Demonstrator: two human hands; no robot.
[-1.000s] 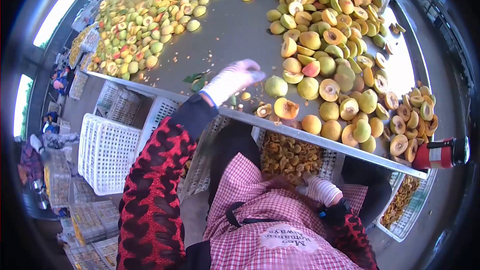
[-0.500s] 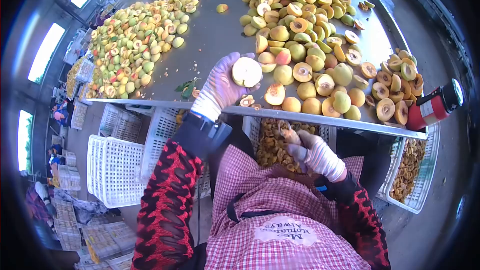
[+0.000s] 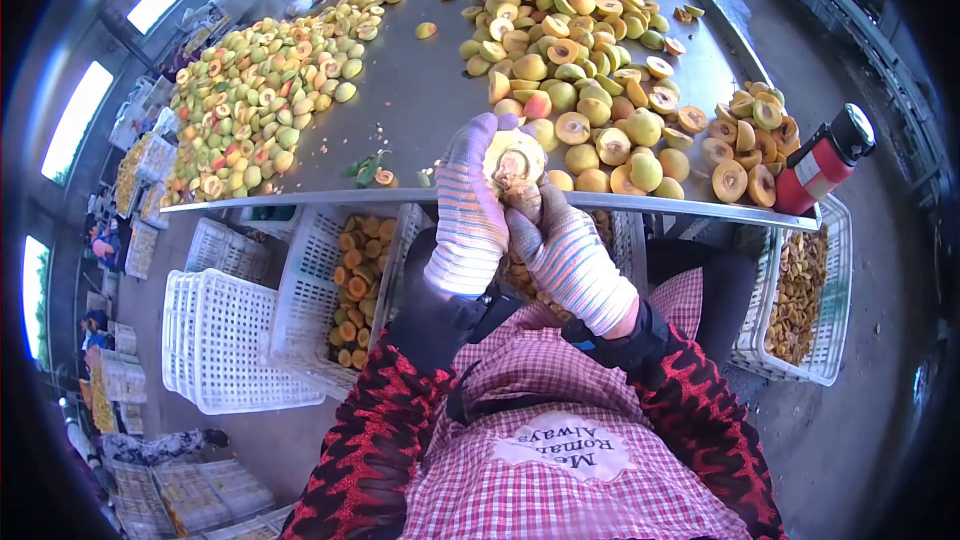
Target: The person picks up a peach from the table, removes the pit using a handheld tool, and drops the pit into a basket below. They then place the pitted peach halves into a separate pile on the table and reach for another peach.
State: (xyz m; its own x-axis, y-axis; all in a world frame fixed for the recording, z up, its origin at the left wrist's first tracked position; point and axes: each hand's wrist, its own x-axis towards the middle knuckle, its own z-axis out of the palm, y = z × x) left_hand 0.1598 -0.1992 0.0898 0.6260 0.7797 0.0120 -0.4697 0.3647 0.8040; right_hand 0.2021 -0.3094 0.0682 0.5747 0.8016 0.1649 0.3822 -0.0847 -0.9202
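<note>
While a halved fruit (image 3: 514, 148) is being held cut side up in the curled fingers of the left hand (image 3: 468, 202), a tool (image 3: 515, 178), mostly hidden, is being gripped in the closed fingers of the right hand (image 3: 572, 258) and brought against the cut face. Just beneath both sets of fingers, the near edge of the metal table (image 3: 400, 70) is being overlapped. Beyond the left fingertips, a lane of bare tabletop is being bordered by a heap of fruit (image 3: 265, 95) on the left and fruit halves (image 3: 590, 70) on the right. Left of and below the fingers, white crates (image 3: 225, 340) are being partly overhung by the table. Well right of the fingers, a red bottle (image 3: 812, 175) is being supported near the corner, its label too small to read. Below the wrists, "Me", "Roman" and "Always" are being displayed on the apron patch (image 3: 563, 445), partly lost in folds.
</note>
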